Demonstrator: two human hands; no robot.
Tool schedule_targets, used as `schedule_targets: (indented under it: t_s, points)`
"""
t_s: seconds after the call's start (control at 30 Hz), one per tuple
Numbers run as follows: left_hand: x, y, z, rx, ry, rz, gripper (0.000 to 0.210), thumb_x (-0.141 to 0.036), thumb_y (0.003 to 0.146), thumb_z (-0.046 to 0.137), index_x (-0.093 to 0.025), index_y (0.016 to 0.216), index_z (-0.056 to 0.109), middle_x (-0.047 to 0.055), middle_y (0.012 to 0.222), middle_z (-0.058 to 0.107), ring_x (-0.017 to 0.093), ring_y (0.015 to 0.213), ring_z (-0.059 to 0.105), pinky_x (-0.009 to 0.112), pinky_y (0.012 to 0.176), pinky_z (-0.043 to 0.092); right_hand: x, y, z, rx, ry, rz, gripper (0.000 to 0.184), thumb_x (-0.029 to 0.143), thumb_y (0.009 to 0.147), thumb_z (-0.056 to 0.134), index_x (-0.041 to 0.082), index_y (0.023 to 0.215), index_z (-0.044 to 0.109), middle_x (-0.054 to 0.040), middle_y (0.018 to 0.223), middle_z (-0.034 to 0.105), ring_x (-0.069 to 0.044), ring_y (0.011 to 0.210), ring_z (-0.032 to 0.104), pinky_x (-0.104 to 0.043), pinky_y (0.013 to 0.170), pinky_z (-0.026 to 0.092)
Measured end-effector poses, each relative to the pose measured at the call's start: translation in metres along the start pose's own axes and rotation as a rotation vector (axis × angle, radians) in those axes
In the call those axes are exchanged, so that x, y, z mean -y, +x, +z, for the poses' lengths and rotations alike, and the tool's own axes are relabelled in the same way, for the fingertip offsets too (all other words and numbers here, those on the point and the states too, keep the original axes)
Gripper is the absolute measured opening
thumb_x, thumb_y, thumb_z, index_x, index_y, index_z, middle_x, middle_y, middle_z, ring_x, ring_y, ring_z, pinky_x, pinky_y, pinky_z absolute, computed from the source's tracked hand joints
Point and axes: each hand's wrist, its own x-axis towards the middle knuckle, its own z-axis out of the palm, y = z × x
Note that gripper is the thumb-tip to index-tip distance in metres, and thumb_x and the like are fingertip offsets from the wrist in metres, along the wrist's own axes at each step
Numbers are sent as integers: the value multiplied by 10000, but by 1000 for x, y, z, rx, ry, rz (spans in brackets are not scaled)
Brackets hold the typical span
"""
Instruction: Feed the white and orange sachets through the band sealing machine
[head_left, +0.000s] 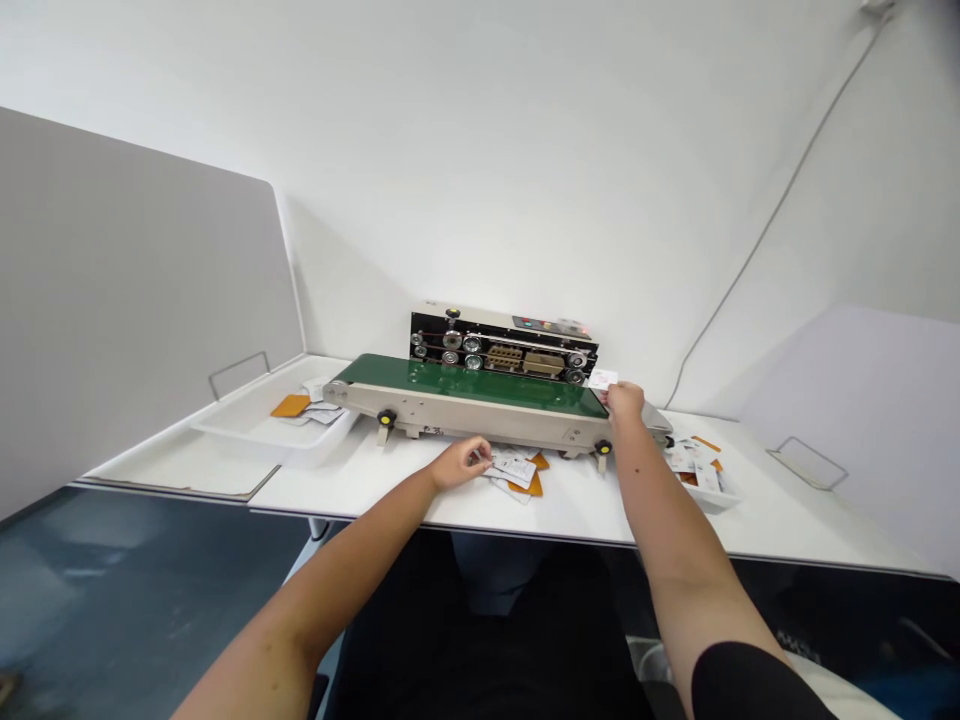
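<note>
My right hand (625,400) pinches a small white printed packet (602,379) at the right end of a band sealer (502,345). That packet stands at the edge of the sealer's green conveyor belt (480,385), close to the rollers. In front of the machine, my left hand (460,463) is curled, with thumb and fingertips closed on the edge of a white packet (514,468) on a small pile. Orange packets (529,485) stick out from under the white ones there. The tips of my left fingers are partly hidden.
A white tray (247,428) with white and orange packets stands at the sealer's left end. To the right, a smaller white bin (712,497) holds several more packets. Black knobs (386,418) project from the conveyor's front. Wire handles (806,465) lie near both side panels.
</note>
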Motion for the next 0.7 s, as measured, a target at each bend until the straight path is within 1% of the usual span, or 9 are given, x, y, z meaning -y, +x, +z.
schedule_targets:
  t_s: [0.13, 0.23, 0.27, 0.33, 0.43, 0.47, 0.57, 0.63, 0.7]
  points:
    - [1, -2, 0, 57, 168, 53, 223, -338, 864, 658, -188, 1029, 650, 69, 1014, 690, 205, 934, 630, 313, 846, 482, 7, 4, 26, 125, 7, 108, 73, 94, 708, 608, 144, 655, 611, -41, 508, 590, -154, 457, 563, -267, 476, 490]
    - [4, -2, 2, 78, 249, 57, 307, -341, 838, 691, -201, 1108, 654, 85, 1090, 689, 234, 1004, 627, 338, 890, 480, 14, 0, 29, 126, 2, 97, 26, 131, 725, 640, 124, 746, 654, -54, 595, 622, -165, 548, 595, -279, 552, 508]
    - [5, -2, 3, 79, 263, 60, 350, -342, 820, 711, -207, 1138, 651, 93, 1138, 682, 248, 1054, 619, 352, 926, 472, 16, -5, 27, 103, 0, 80, 96, 161, 740, 643, 116, 820, 674, -66, 662, 641, -174, 616, 613, -285, 603, 516]
    - [8, -1, 5, 90, 278, 63, 461, -352, 781, 752, -219, 1207, 636, 109, 1261, 647, 279, 1168, 581, 378, 1005, 440, 18, -25, 22, 4, -19, -18, 249, 226, 785, 615, 121, 999, 683, -98, 860, 667, -196, 795, 626, -305, 737, 515]
    - [10, 0, 8, 108, 285, 27, 583, -377, 726, 798, -222, 1259, 621, 123, 1335, 613, 316, 1223, 551, 395, 1042, 415, 14, -82, 21, -81, -83, -348, 349, 285, 860, 519, 168, 1156, 662, -118, 1079, 634, -222, 962, 588, -351, 891, 471]
    - [11, 1, 8, 110, 287, 11, 576, -375, 716, 803, -220, 1243, 632, 123, 1310, 629, 318, 1198, 566, 391, 1029, 423, 10, -106, 24, -13, -94, -456, 341, 291, 879, 496, 179, 1151, 668, -112, 1062, 638, -226, 947, 588, -364, 895, 469]
    - [15, 1, 8, 87, 304, -12, 460, -299, 731, 763, -218, 1173, 666, 100, 1172, 693, 285, 1068, 624, 359, 955, 462, -10, -178, 36, 357, -102, -684, 283, 281, 897, 511, 217, 1095, 702, -94, 1017, 676, -250, 998, 594, -393, 945, 460]
    - [18, 0, 6, 65, 319, 7, 410, -227, 745, 712, -217, 1153, 673, 83, 1103, 711, 263, 1018, 636, 349, 933, 470, -26, -214, 44, 593, -138, -794, 333, 258, 877, 560, 229, 1186, 680, -92, 1116, 682, -256, 1079, 586, -405, 997, 440]
    - [21, -1, 3, 60, 306, 50, 399, -179, 752, 679, -217, 1149, 678, 79, 1107, 713, 254, 1038, 633, 358, 970, 455, -40, -234, 49, 742, -211, -843, 467, 272, 836, 636, 233, 1301, 621, -97, 1228, 659, -271, 1150, 569, -427, 1034, 420]
